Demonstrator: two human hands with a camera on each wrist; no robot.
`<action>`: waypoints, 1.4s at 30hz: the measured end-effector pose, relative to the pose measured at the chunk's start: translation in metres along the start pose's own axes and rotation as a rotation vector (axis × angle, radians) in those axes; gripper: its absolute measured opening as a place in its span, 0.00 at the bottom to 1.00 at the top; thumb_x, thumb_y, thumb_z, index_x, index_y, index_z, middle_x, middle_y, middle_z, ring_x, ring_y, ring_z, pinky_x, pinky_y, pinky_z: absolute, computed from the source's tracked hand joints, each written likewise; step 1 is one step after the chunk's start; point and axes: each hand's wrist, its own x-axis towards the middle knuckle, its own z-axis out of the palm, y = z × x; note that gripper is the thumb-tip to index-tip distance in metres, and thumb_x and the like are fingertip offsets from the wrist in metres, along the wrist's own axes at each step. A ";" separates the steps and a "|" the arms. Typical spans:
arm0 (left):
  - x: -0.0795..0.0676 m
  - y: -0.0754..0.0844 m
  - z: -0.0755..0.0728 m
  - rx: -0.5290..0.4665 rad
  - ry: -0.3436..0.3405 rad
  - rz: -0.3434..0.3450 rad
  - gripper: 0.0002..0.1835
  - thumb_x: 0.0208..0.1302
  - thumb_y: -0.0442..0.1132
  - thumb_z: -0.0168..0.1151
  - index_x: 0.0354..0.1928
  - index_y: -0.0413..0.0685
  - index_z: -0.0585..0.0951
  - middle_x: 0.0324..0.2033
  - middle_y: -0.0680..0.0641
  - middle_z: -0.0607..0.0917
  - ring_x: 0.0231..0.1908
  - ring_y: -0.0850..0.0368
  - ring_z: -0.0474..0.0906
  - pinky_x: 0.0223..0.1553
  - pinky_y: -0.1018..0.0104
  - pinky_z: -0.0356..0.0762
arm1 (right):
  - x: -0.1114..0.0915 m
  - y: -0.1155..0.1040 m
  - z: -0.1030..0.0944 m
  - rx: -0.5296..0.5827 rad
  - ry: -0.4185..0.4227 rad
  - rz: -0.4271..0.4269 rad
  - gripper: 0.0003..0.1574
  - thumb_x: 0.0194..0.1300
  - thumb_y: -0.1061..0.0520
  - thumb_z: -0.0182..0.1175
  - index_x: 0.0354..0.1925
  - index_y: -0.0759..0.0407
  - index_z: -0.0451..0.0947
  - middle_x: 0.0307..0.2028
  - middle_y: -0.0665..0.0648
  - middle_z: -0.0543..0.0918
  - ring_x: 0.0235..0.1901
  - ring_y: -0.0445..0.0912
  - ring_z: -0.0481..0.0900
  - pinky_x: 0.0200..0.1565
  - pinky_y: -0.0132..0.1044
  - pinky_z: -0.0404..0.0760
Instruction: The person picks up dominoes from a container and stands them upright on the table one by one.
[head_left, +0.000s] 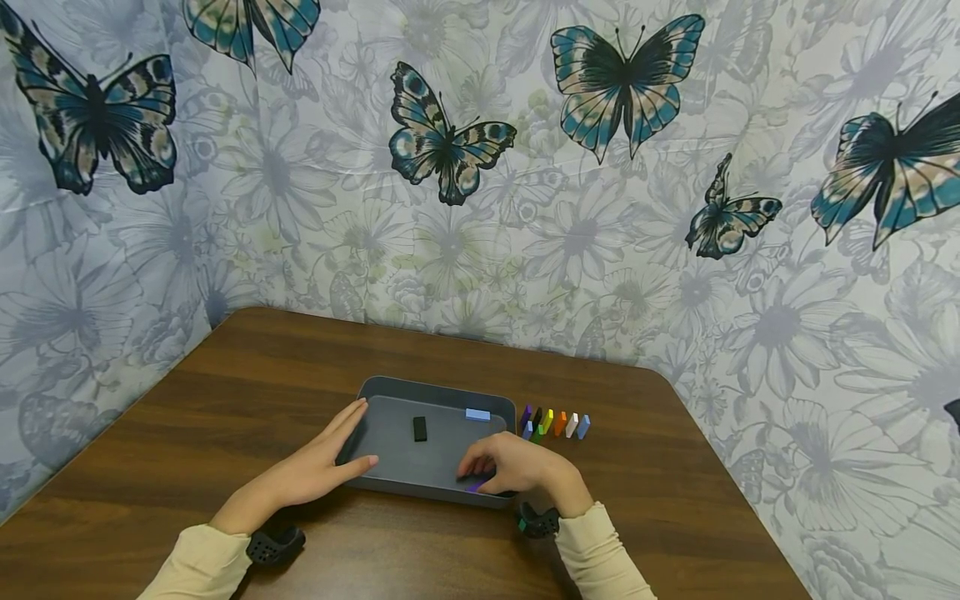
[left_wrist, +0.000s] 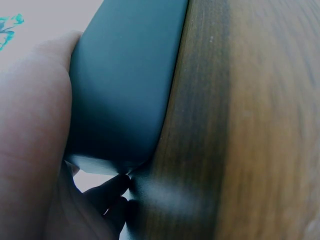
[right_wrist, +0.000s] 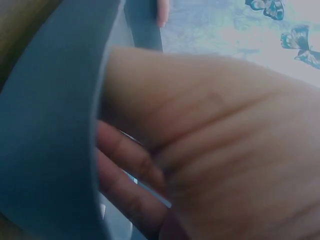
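Observation:
A shallow grey tray (head_left: pixel 442 492) rests on the table. My left hand (head_left: pixel 315 467) steadies its left end, fingers stretched along the side and thumb over the near rim; the left wrist view shows this hand against the tray's outer wall (left_wrist: pixel 125 85). Inside the tray lie a black block (head_left: pixel 420 429) and a light blue block (head_left: pixel 477 414). My right hand (head_left: pixel 517 462) reaches into the near right corner, its fingers and thumb curled about a purple block (head_left: pixel 474 488), mostly hidden. In the right wrist view the tray wall covers the fingertips.
Just right of the tray, several small coloured blocks stand upright, among them a yellow block (head_left: pixel 548 420), an orange block (head_left: pixel 560 423), a white block (head_left: pixel 572 425) and a blue block (head_left: pixel 583 427). Behind the wooden table (head_left: pixel 637 500) hangs a butterfly-patterned backdrop (head_left: pixel 450 267).

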 end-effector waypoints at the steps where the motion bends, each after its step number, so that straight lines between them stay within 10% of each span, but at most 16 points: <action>1: 0.000 0.000 0.000 0.000 -0.001 -0.001 0.52 0.75 0.60 0.59 0.83 0.43 0.43 0.83 0.39 0.40 0.80 0.33 0.40 0.70 0.27 0.53 | 0.001 0.000 0.000 -0.002 0.002 -0.002 0.17 0.64 0.63 0.72 0.51 0.52 0.86 0.46 0.47 0.87 0.45 0.36 0.82 0.52 0.30 0.81; 42: 0.000 0.000 0.000 0.018 0.009 0.004 0.52 0.74 0.62 0.58 0.83 0.42 0.43 0.82 0.39 0.41 0.80 0.33 0.41 0.70 0.27 0.54 | 0.008 0.002 0.008 -0.070 0.094 -0.043 0.09 0.66 0.61 0.71 0.44 0.52 0.89 0.41 0.46 0.87 0.38 0.34 0.81 0.44 0.25 0.80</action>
